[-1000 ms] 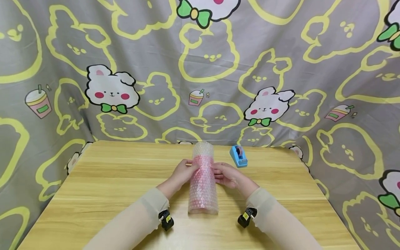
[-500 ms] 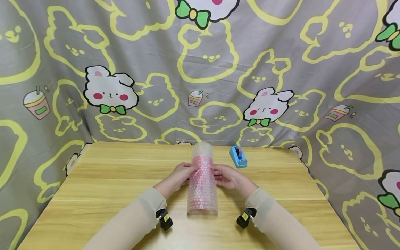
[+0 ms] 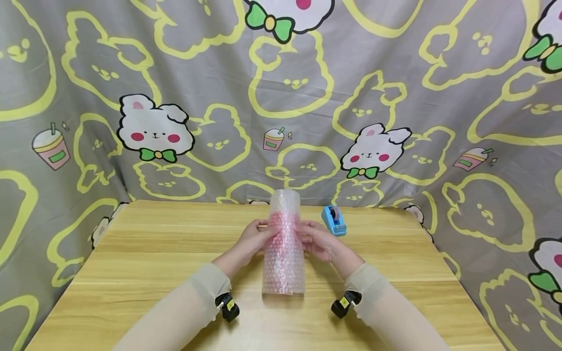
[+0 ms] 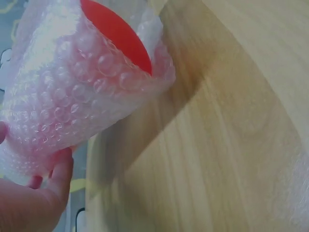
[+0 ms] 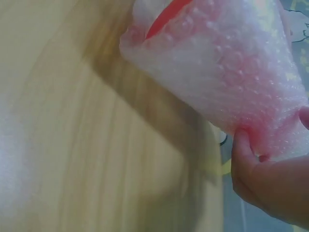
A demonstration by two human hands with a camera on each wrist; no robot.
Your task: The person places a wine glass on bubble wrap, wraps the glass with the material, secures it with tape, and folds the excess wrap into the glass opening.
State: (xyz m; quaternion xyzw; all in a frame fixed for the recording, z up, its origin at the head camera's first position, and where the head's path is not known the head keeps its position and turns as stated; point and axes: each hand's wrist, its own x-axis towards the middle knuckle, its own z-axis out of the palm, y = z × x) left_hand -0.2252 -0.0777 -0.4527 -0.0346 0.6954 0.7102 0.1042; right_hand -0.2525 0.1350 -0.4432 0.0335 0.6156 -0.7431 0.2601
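Note:
A roll of clear bubble wrap [image 3: 283, 265] wound around something red lies lengthwise between my two hands. My left hand [image 3: 253, 239] grips its left side, thumb on top and fingers underneath. On the opposite side my right hand [image 3: 319, 241] holds it the same way. Through the near end of the wrap, the left wrist view shows the smooth, curved red object [image 4: 120, 36] inside; its kind cannot be told, since the wrap covers the rest. A shadow falls on the wood beneath the roll in both wrist views.
A blue tape dispenser [image 3: 333, 221] with a roll of tape stands at the back of the wooden table [image 3: 175, 253], right of the bubble wrap. A grey curtain [image 3: 219, 63] with cartoon rabbits hangs behind the table and along both sides.
Both hands have raised the wrapped roll slightly, and its far end now reaches higher in the head view, over the table's back edge. The tape dispenser stays in place.

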